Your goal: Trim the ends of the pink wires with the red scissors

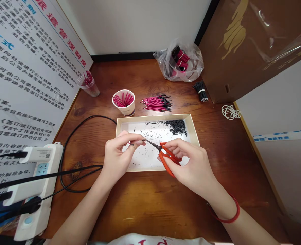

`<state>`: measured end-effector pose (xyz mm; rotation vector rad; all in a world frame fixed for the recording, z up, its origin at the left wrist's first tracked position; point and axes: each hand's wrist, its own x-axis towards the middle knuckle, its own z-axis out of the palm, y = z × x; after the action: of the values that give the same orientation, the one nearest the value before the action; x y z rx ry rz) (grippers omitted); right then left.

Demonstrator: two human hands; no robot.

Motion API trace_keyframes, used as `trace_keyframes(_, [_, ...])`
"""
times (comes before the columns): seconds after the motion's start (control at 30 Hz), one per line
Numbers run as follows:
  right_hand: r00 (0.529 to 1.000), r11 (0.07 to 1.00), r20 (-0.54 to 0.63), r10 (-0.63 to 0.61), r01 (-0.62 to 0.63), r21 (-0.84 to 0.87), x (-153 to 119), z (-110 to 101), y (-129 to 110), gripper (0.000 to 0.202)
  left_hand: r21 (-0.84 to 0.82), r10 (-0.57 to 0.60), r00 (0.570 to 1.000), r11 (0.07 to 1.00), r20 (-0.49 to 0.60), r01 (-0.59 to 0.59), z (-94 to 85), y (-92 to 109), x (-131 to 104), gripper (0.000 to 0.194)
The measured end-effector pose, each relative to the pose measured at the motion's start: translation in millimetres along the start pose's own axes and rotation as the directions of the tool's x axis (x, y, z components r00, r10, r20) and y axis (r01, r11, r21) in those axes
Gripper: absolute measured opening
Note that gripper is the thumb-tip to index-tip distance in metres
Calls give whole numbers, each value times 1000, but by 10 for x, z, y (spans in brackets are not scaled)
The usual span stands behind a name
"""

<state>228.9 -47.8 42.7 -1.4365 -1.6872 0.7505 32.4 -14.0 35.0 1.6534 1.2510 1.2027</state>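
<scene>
My left hand (121,150) pinches a thin, dark wire piece (131,144) between thumb and fingertips, most of it hidden by the fingers. My right hand (188,163) is closed around the orange handles of a pair of scissors (163,152). The narrow blade tips meet the wire's end by my left fingertips. Both hands are over a shallow white box (154,167). A heap of short black offcuts (178,127) lies in its far right corner, with tiny bits scattered on its floor.
Behind the box are a paper cup (127,110) of pink wires and a pile of pink-and-black wires (157,103). A plastic cup (90,90), a plastic bag (163,64), a black wire bundle (200,91) and rubber bands (231,112) sit farther out. A power strip (50,177) with cables lies left.
</scene>
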Motion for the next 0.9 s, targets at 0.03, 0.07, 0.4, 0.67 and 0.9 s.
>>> trace_keyframes(0.03, [1000,1000,2,1,-1,1,0,-1,1,4,2,-2,1000,1000,0,2,-1,1,0,16])
trace_keyframes(0.07, [1000,1000,4,4,-4,2,0,-2,2,4,6,-4,1000,1000,2,4,-2,2,1,16])
trace_keyframes(0.4, [1000,1000,11,26,-26,3,-9,14,10,4,16,-2,1000,1000,6,2,4,19,4,16])
trace_keyframes(0.67, [1000,999,10,29,-30,12,-11,17,15,5,1,13,1000,1000,7,-13,2,0,0,16])
trace_keyframes(0.9, [1000,999,6,28,-29,20,-11,8,-1,4,7,10,1000,1000,-1,-10,-4,2,-1,16])
